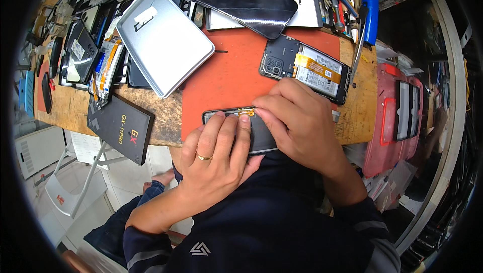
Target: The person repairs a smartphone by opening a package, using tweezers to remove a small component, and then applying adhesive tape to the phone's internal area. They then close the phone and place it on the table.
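A dark phone frame lies at the near edge of the orange mat, partly covered by both hands. My left hand grips it, fingers laid across its face and thumb at the near edge. Under my left fingertips, a small orange flex cable runs along the frame's far edge. My right hand pinches with thumb and index finger at the end of this cable; the fingertips hide the exact grip. Beyond my right hand lies an opened phone with its battery and a broad orange ribbon cable exposed.
Around the orange mat are a silver tray, a large black glossy panel and a black box overhanging the table's near edge. Phone parts crowd the left; tools and a blue holder stand far right. A red case is beside the table.
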{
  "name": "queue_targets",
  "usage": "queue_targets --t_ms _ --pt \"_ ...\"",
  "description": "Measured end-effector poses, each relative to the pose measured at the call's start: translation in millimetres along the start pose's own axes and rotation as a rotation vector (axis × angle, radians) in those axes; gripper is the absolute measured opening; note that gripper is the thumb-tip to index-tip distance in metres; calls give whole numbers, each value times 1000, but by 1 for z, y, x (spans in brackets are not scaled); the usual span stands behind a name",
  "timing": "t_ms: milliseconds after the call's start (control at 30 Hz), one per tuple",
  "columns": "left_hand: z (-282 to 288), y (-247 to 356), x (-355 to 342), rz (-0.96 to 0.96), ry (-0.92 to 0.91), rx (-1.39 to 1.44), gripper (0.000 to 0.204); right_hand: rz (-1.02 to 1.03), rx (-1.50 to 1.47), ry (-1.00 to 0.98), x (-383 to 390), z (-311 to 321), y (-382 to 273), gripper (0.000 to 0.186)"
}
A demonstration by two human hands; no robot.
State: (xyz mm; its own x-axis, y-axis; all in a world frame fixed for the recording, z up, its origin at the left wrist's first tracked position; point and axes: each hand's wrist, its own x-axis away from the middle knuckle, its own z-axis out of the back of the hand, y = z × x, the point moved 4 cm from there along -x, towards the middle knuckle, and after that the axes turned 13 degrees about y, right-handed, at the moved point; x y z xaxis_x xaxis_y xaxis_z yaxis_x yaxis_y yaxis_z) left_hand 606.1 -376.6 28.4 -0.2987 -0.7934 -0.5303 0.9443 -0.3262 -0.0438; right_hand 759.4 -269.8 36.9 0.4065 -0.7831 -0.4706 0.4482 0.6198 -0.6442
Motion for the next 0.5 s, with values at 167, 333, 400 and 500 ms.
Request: queue_targets --t_ms 167,333,400,500 --pt "-1 1 0 4 6 2 56 59 21 -8 0 -2 0 12" --pt "-1 0 0 18 4 20 57 64 -15 9 -2 -3 -1 13" --pt "-2 0 2 23 -11 40 59 53 -39 4 0 -7 0 16" --pt "-2 1 3 29 -18 54 59 47 -62 16 1 -14 -3 17"
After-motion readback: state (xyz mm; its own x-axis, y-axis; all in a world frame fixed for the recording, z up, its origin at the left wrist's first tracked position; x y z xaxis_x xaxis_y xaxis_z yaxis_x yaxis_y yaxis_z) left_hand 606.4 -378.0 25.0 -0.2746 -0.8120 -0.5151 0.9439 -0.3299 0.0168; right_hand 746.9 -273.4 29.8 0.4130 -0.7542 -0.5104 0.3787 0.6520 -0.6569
